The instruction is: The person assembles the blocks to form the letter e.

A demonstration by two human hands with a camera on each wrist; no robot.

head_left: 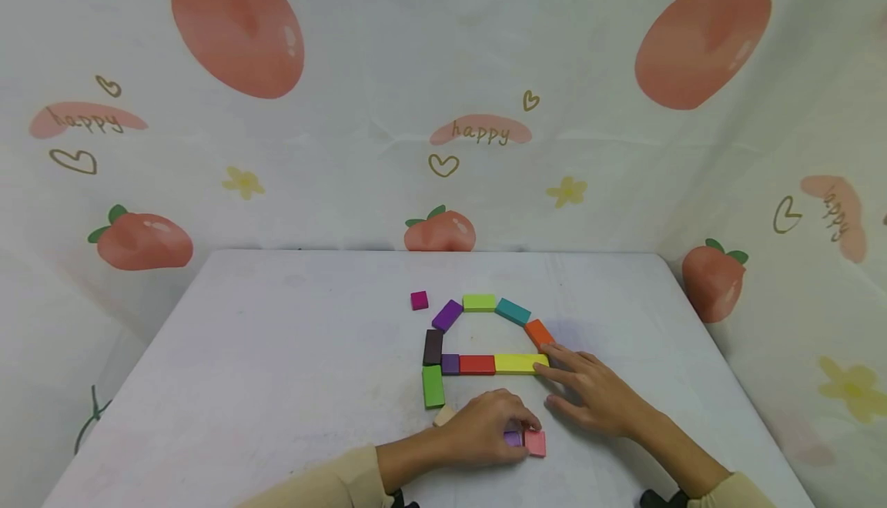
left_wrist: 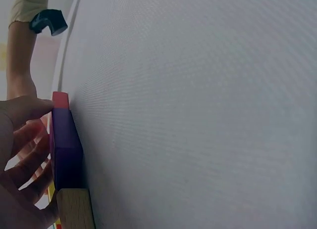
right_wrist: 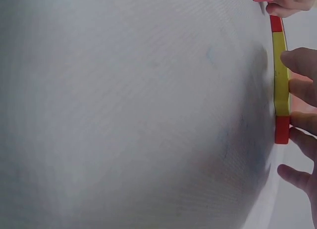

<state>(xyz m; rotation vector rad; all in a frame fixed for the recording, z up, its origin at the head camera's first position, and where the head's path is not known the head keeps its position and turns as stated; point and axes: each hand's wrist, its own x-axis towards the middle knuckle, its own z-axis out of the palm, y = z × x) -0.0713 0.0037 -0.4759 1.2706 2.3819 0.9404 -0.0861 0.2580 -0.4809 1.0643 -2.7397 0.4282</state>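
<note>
My left hand [head_left: 481, 431] pinches a pink block [head_left: 535, 443] between thumb and index finger, low over the near part of the table. A purple block [head_left: 512, 439] lies against it, mostly hidden by the hand; its side [left_wrist: 68, 150] shows in the left wrist view, followed by a wooden block [left_wrist: 76, 209]. My right hand [head_left: 599, 392] lies to the right with fingers spread. Its fingertips are right at the yellow block [head_left: 516, 364] and the lower end of the orange block [head_left: 538, 332].
A ring of blocks runs through a teal block [head_left: 513, 311], a lime block [head_left: 479, 303], a violet block [head_left: 447, 315], a dark block [head_left: 433, 347] and a green block [head_left: 433, 387]. A red block [head_left: 476, 365] joins the yellow one. A magenta block [head_left: 419, 300] lies apart.
</note>
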